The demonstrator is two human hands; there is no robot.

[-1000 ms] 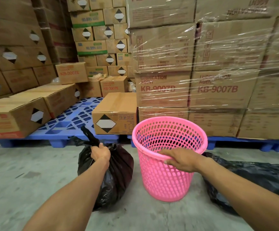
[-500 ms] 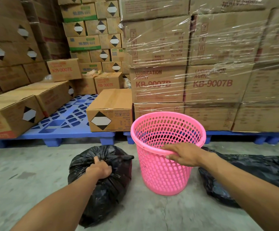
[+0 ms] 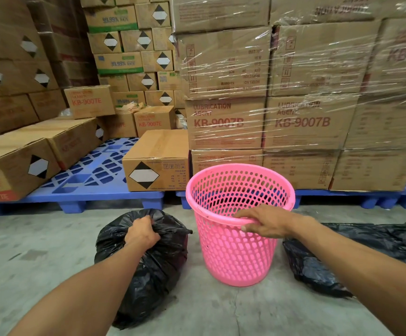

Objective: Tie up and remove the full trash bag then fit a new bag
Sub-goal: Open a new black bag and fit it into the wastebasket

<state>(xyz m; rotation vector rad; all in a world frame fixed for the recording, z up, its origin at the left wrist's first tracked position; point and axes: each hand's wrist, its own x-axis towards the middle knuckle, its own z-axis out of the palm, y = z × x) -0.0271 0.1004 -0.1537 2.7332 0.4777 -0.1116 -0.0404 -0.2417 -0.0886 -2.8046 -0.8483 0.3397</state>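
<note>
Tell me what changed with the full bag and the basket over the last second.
The full bag came down: a second ago the left hand held it lifted by the neck, now it sits slumped on the floor, the hand still gripping its gathered top. Nothing was released. The right hand kept its hold on the pink basket rim, the basket stayed upright and unlined, and the other black bag lay where it was.

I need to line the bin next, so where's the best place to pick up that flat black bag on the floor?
Take the flat black bag by its far top edge, reaching down from above with the right hand. It lies limp and spread out right of the pink bin, so pinching an edge should lift it open.
</note>
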